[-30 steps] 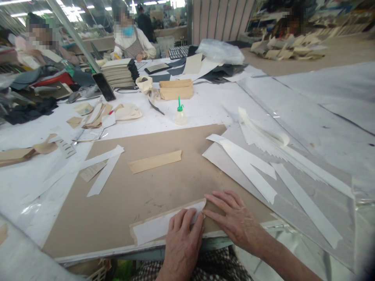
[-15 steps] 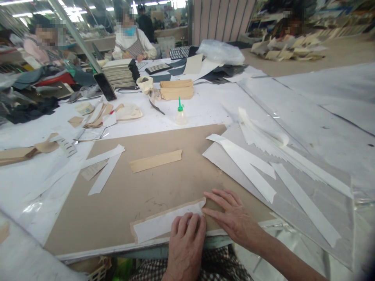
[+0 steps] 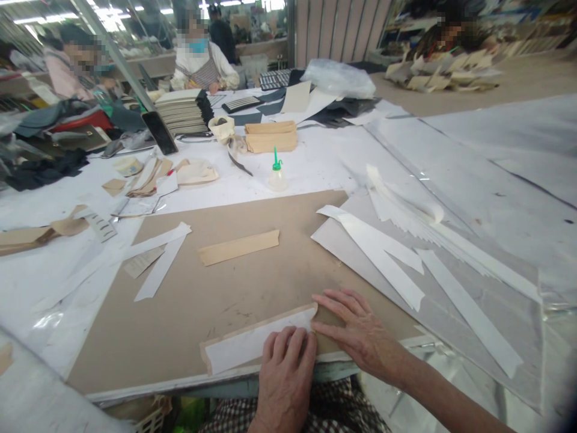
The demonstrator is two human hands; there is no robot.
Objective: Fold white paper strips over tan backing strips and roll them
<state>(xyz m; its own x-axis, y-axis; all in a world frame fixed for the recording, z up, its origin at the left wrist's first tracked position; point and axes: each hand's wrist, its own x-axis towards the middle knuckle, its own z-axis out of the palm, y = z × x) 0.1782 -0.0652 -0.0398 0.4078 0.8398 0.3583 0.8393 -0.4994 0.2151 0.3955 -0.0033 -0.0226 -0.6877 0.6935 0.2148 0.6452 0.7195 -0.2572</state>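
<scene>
Near the front edge of a brown board (image 3: 180,313) lies a white strip (image 3: 243,346) on top of a slightly larger tan strip (image 3: 205,359), whose edge shows around it. My left hand (image 3: 287,373) rests on the right part of the white strip, palm down, fingers bent a little and pressing on it. Beside the strip's right end, my right hand (image 3: 360,337) is spread, its fingertips at the curled end. Neither hand is closed round anything. Farther up the board a single tan strip (image 3: 238,247) lies flat.
White strips (image 3: 383,258) lie loose and stacked on a grey sheet at the right. More white strips (image 3: 162,264) are on the left. Behind the board stand a green-tipped bottle (image 3: 277,174), a tan stack (image 3: 271,137) and a phone (image 3: 159,132). Several people (image 3: 202,66) sit farther back.
Both hands stay on and beside the strip with hardly any movement. The view has shifted very slightly.
</scene>
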